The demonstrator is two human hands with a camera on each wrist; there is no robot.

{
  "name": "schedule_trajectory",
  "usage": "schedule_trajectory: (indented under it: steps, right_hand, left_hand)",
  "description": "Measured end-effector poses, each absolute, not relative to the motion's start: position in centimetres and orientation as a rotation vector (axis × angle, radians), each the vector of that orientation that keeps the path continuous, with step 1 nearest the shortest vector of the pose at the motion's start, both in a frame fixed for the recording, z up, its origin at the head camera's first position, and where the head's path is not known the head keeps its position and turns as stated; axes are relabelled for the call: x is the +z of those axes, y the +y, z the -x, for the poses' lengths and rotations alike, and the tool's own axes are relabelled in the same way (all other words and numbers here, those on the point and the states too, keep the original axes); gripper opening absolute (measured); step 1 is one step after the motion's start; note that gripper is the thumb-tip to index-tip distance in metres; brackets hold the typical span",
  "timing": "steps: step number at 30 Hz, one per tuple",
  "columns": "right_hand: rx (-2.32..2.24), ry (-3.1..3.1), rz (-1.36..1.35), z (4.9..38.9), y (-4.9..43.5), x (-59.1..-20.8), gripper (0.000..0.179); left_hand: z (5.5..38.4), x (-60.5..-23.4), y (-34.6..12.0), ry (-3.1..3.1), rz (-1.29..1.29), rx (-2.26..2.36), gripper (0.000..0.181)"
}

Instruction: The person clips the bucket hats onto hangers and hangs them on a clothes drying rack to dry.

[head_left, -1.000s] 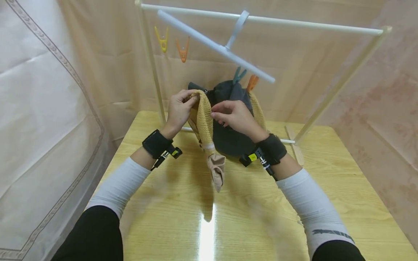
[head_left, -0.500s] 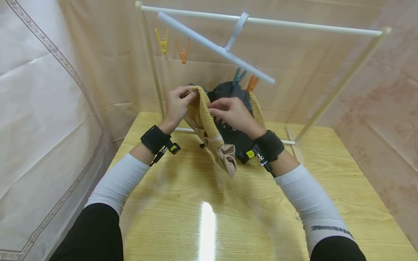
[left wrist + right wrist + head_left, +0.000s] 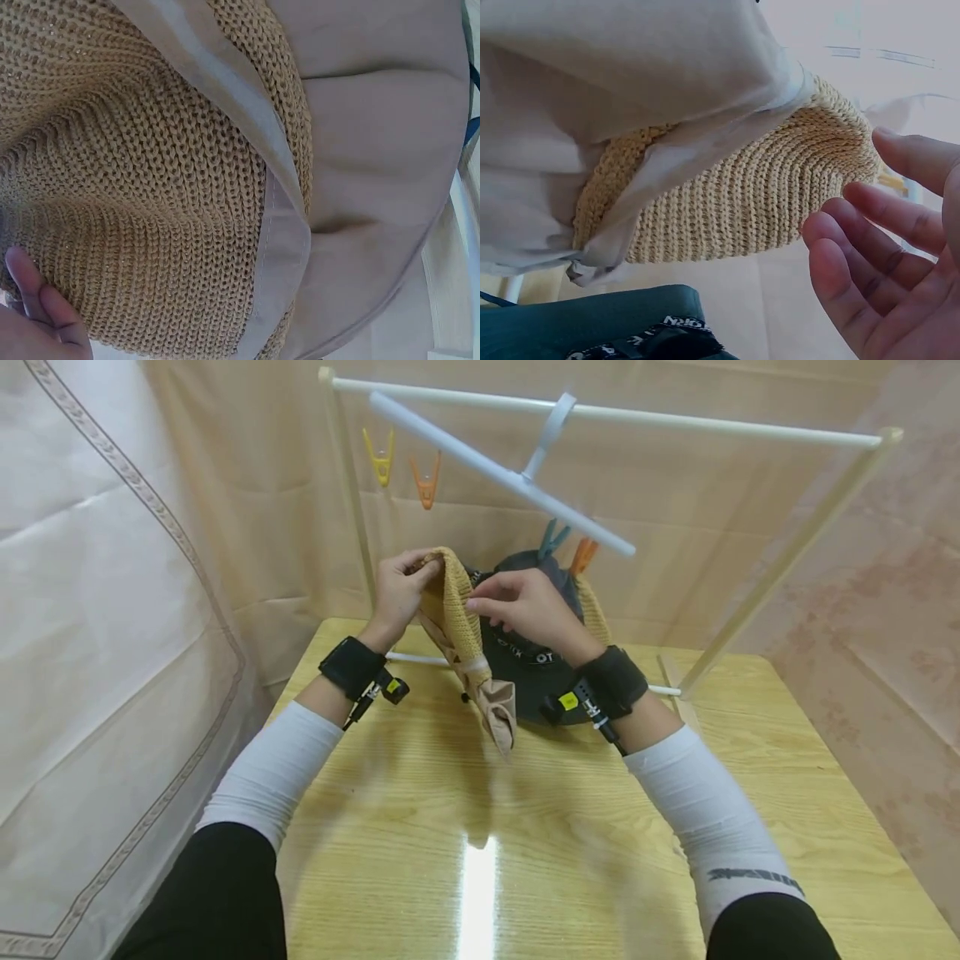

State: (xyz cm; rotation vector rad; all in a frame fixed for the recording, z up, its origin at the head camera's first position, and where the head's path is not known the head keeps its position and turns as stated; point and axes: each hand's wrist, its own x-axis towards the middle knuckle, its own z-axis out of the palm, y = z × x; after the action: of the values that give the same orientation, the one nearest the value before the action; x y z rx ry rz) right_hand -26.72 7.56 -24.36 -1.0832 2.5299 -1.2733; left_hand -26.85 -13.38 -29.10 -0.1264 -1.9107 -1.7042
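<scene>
A straw-coloured knitted sun hat [image 3: 461, 610] with a beige cloth brim [image 3: 497, 710] hangs folded from my left hand [image 3: 397, 589], which pinches it at the crown. The left wrist view shows the knit and a pale band close up, with my fingertips at its lower left. My right hand [image 3: 528, 610] hovers at the hat's right side; in the right wrist view its thumb and fingers are spread loosely beside the knit, pinching nothing. Just behind, a dark hat [image 3: 517, 689] with a lettered band hangs under a teal clothespin [image 3: 553, 539].
A pale blue hanger [image 3: 491, 468] hooks onto the white rail [image 3: 675, 422] of a rack standing on the wooden table [image 3: 390, 860]. Yellow [image 3: 381, 458] and orange clothespins [image 3: 426, 483] dangle at left. Another orange clothespin [image 3: 583, 556] is beside a second knitted piece [image 3: 592, 610].
Both hands have risen a little and shifted left with the knitted hat. Its brim swung to the right, then back left, showing more of the dark hat.
</scene>
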Motion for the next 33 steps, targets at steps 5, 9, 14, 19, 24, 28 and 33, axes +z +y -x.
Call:
schedule_trajectory:
  steps: [5, 9, 14, 19, 24, 28, 33]
  right_hand:
    - [-1.247, 2.599, 1.055, 27.0, 7.4, -22.8, 0.025]
    - [-1.214, 2.642, 1.033, 27.2, 6.8, -21.5, 0.028]
    - [-1.374, 2.634, 0.909, 28.1, 5.8, -20.5, 0.03]
    - [-1.482, 2.616, 0.828, 29.0, 4.6, -20.3, 0.031]
    - [-1.492, 2.674, 0.815, 29.4, 3.6, -20.4, 0.033]
    - [-1.567, 2.687, 0.787, 29.7, 3.1, -20.4, 0.034]
    - [-1.526, 2.705, 0.789, 29.8, 2.1, -20.5, 0.035]
  left_hand:
    - [27.4, -29.4, -13.8, -1.881, 0.128, -1.721, 0.026]
    - [27.6, -29.5, -14.2, -1.854, 0.127, -1.728, 0.025]
    - [28.0, -28.7, -14.6, -1.844, 0.119, -1.76, 0.026]
    - [28.2, -28.0, -15.1, -1.806, 0.049, -1.844, 0.024]
    - [28.2, -27.4, -15.3, -1.773, 0.025, -1.883, 0.017]
    - [28.3, -27.1, -15.2, -1.761, 0.043, -1.925, 0.014]
    - [28.0, -26.9, -15.9, -1.798, 0.06, -1.928, 0.018]
